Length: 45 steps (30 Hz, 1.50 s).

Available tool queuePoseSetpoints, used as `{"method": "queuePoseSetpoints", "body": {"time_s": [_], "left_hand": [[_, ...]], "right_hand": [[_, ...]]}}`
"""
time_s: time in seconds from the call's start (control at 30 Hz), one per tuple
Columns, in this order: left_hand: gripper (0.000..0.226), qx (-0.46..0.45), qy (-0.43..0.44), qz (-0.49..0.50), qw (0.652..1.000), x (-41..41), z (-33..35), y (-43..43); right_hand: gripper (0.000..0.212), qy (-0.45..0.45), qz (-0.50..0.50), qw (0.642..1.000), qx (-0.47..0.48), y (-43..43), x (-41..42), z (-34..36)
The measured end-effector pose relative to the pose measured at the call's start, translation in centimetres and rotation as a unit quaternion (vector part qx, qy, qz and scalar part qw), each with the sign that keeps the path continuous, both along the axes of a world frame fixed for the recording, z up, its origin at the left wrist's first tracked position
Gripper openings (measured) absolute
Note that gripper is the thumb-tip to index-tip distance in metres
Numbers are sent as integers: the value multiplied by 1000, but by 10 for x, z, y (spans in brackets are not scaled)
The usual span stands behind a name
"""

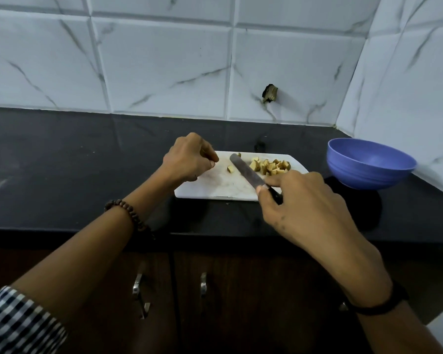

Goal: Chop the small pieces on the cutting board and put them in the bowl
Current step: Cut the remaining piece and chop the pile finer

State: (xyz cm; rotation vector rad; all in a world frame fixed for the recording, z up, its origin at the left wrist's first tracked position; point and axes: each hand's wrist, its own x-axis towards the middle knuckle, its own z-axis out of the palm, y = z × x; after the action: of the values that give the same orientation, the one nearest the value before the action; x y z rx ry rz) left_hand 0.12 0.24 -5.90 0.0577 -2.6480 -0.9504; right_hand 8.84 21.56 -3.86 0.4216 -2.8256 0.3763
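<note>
Right hand [302, 200] is gripping the black-handled steel knife [246, 172], likely fencing off yellow-brown chopped chunks [271, 166] on the white rectangular board [215, 185]; left hand [187, 159] is hovering curled, contents unclear.

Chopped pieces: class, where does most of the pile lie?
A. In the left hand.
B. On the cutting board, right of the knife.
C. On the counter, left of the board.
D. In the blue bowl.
B: the chopped pieces lie heaped on the cutting board, right of the knife; the blue bowl shows none inside.
</note>
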Motion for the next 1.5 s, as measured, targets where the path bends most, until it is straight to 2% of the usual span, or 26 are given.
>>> {"method": "queuePoseSetpoints", "body": {"time_s": [0.27, 0.43, 0.6, 0.7, 0.87, 1.03, 1.23, 1.5], "left_hand": [[21, -11, 5, 45, 999, 5, 1, -18], [15, 6, 7, 61, 998, 5, -2, -20], [12, 18, 7, 36, 999, 3, 4, -7], [9, 27, 0, 11, 1000, 0, 9, 7], [13, -6, -24, -18, 1000, -7, 7, 24], [20, -10, -30, -26, 999, -14, 0, 24], [26, 7, -29, -29, 999, -13, 5, 25], [25, 6, -29, 9, 1000, -9, 3, 7]], "right_hand": [[33, -69, 18, 997, -15, -4, -14, -15], [25, -186, 26, 966, -177, 27, -23, -11], [23, -181, 30, 953, -241, 41, -28, -8], [27, -175, 24, 954, -243, 41, -29, -9], [34, -238, 28, 943, -231, 50, -22, -9], [35, -260, 39, 941, -212, 68, -17, 1], [35, -191, 33, 954, -227, 58, -19, 3], [30, -97, 6, 992, -84, 23, -20, -13]]}}
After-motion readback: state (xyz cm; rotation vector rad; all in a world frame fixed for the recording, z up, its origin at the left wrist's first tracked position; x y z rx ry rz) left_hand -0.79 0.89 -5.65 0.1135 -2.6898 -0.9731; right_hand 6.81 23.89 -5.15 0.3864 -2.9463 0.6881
